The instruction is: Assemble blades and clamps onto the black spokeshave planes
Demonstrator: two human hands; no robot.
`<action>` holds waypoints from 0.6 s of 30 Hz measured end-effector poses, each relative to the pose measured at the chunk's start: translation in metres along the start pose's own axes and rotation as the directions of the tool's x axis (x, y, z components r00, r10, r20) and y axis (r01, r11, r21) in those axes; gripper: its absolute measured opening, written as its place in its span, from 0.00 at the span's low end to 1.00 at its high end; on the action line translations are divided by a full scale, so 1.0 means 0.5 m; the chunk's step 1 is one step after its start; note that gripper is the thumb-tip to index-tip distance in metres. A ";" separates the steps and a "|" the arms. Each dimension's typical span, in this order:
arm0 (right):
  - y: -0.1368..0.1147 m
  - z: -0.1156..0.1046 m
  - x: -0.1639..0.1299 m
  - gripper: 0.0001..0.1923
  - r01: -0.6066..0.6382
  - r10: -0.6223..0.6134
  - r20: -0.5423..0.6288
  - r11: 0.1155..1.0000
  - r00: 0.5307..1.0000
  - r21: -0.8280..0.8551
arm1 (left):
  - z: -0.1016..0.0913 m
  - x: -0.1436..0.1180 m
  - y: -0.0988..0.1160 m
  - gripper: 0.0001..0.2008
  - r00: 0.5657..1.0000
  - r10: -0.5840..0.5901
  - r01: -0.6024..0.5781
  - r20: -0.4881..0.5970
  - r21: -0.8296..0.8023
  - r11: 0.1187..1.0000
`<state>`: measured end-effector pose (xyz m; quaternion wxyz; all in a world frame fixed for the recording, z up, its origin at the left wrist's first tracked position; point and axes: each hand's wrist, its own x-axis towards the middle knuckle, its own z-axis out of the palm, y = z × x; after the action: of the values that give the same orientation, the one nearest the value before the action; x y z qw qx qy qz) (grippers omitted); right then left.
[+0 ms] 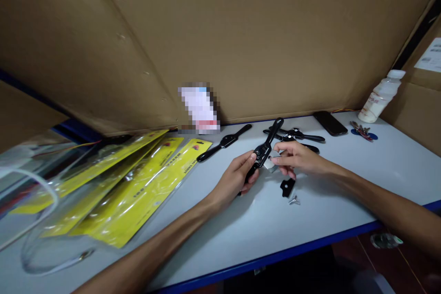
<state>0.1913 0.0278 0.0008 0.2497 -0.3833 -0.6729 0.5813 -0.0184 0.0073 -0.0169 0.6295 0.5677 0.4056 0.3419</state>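
Observation:
My left hand (pixel 243 172) is wrapped round the near handle of a black spokeshave (pixel 272 135), its thumb on the body and the far handle pointing up and away. Between the fingertips of my right hand (pixel 292 156) is a flat silver blade (pixel 270 164), held close against the spokeshave's body; whether they touch I cannot tell. Below my right hand, a small black cap plate (pixel 286 187) with a hole lies on the table, with silver screws (pixel 294 200) beside it. More black spokeshaves lie behind: one (pixel 225 141) to the left, others (pixel 306 136) to the right, partly hidden.
Yellow blister packs (pixel 155 188) overlap on the table's left, near a white cable (pixel 57 197). Along the back are a pixelated upright item (pixel 201 108), a dark phone (pixel 330 123), keys (pixel 361 130) and a bottle (pixel 379 98). Cardboard (pixel 258 41) walls the back.

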 end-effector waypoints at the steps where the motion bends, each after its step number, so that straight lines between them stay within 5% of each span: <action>1: -0.001 0.000 0.000 0.09 -0.013 0.013 0.009 1.000 1.000 0.014 | 0.000 -0.001 0.001 0.15 1.000 -0.002 0.002 0.002 0.003 1.000; 8: 0.005 0.009 0.006 0.05 -0.063 0.070 -0.049 0.988 0.996 0.138 | 0.004 0.000 0.003 0.20 0.998 -0.016 0.007 0.060 0.148 0.989; 18: 0.009 0.017 0.008 0.03 -0.053 0.078 -0.129 0.981 0.989 0.185 | 0.003 0.002 0.001 0.18 0.997 -0.011 0.001 0.074 0.135 0.991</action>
<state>0.1835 0.0263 -0.0058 0.3092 -0.4196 -0.5857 0.6207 -0.0168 0.0076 -0.0163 0.6055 0.6200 0.4057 0.2904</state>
